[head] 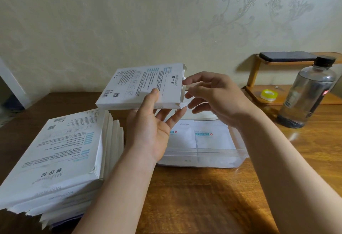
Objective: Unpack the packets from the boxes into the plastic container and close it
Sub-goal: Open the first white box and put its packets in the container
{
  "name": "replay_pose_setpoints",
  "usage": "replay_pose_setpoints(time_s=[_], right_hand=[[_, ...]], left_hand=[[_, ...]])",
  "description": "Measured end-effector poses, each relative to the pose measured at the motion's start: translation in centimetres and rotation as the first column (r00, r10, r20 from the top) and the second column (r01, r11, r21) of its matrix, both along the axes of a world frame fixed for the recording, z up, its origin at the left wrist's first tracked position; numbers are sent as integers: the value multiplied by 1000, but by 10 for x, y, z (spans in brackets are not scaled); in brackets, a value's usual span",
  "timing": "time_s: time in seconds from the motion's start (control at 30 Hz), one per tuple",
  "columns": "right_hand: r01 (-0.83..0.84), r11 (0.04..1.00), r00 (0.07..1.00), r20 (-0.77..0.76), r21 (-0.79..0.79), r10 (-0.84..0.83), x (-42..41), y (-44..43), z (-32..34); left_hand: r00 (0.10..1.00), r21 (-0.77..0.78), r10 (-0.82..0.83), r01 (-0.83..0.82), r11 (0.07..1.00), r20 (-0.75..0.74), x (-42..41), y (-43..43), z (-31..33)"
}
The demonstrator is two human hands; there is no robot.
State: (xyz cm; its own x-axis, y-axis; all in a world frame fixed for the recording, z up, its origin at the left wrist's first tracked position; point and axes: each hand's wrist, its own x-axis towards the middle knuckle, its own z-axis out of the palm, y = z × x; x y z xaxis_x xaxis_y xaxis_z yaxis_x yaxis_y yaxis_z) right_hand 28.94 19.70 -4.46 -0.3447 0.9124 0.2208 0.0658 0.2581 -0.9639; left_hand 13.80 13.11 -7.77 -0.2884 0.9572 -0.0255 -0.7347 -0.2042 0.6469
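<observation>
Here, left grip (148,122) holds white box (137,84) in air, thumb pressed on top face, fingers spread beneath. Right grip (212,95) at box's open right end, fingers curled, tips touching end flap; whether pinching it, cannot tell. Box hangs above clear container (238,152) on wooden surface (203,196); white packets (211,137) lie flat inside. Stack of boxes (61,152) at left. Bottle (309,93), tape roll (268,95), phone (286,56) at right

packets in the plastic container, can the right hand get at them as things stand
Probably yes: the plastic container has no lid on, and its packets lie right under the right hand, though that hand is busy at the box.
</observation>
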Motion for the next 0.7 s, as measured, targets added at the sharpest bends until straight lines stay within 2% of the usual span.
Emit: replay_pose_setpoints(time_s=[0.13, 0.23, 0.33, 0.47, 0.53, 0.7], right_hand=[[-154, 988, 987, 36, -27, 155, 2, -1, -4], [-212, 977, 956, 216, 35, 200, 3, -3, -6], [-206, 965, 926, 351, 162, 138, -1, -3, -10], [-117, 941, 882, 469, 319, -49, -2, 0, -8], [-80, 925, 886, 452, 372, -105, -1, 0, -6], [-27, 877, 945, 299, 480, -135, 11, 5, -2]], left_hand=[[1000, 3, -11, 11, 1000, -14, 0, 1, 0], [998, 2, -39, 39, 999, -41, 0, 0, 0], [997, 2, -59, 59, 998, -48, 0, -1, 1], [998, -23, -54, 53, 998, -21, 0, -2, 2], [999, -36, -47, 47, 998, -19, 1, -2, 2], [999, -58, -28, 29, 998, 20, 2, -2, 4]])
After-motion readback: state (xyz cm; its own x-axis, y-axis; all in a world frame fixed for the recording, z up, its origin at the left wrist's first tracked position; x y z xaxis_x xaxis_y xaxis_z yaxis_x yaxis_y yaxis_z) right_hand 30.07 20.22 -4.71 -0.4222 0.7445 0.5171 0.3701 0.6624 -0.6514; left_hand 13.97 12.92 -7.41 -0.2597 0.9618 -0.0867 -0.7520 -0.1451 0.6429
